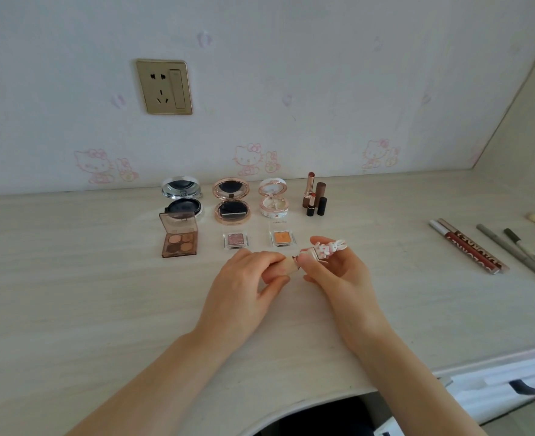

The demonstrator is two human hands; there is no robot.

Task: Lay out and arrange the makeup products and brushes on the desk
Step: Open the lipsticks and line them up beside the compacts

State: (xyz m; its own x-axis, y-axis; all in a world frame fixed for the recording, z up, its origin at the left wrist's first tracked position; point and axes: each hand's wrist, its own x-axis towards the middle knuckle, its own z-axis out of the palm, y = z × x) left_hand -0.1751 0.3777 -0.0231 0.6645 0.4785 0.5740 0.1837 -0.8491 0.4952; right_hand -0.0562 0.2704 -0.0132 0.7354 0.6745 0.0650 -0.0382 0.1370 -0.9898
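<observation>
Over the middle of the desk, the left hand pinches a lipstick and the right hand curls round its bunny cap. Beyond them stand three open compacts, one palette, two single shadows and two uncapped lipsticks. Two gloss tubes and two pencils lie well to the right.

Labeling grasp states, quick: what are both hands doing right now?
Left hand: grips the beige lipstick tube.
Right hand: pinches its bunny-topped end.

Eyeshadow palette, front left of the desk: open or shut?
Open. The eyeshadow palette has its clear brown lid tilted up at the back, leaving all four pans exposed.
</observation>
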